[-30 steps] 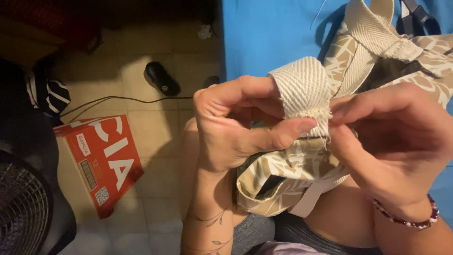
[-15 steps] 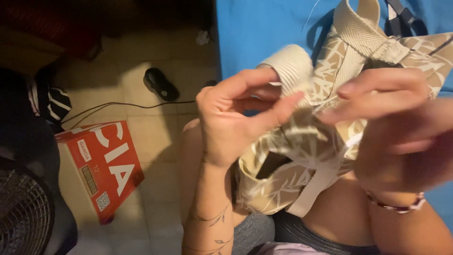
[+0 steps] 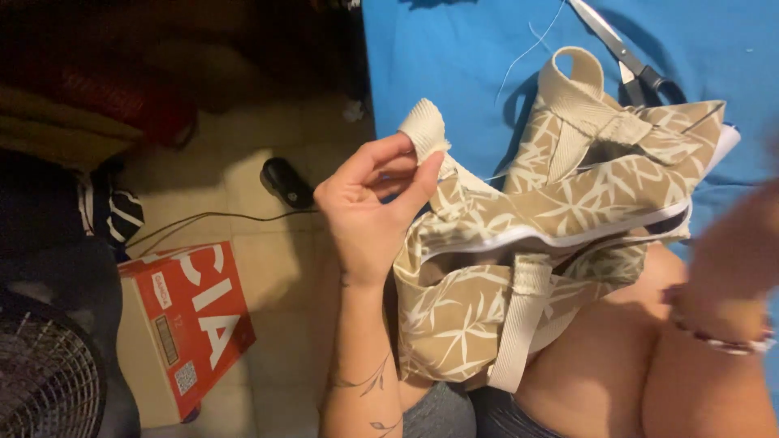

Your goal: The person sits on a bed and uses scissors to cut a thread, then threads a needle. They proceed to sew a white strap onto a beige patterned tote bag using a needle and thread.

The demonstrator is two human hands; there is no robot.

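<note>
Now left hand (image 3: 369, 215) fingers pinching cream strap (image 3: 425, 130) of tan leaf-print bag (image 3: 519, 268), right hand (image 3: 734, 251) blurred, grip unclear

The right hand (image 3: 734, 259) has let go of the strap (image 3: 424, 130) and pulled away, blurred; scissors (image 3: 629, 58) now show

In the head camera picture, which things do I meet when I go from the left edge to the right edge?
Black fan → red cardboard box → black shoe on the floor → left hand pinching a cream strap end → beige leaf-patterned bag → scissors on the blue cloth → blurred right hand.
</note>
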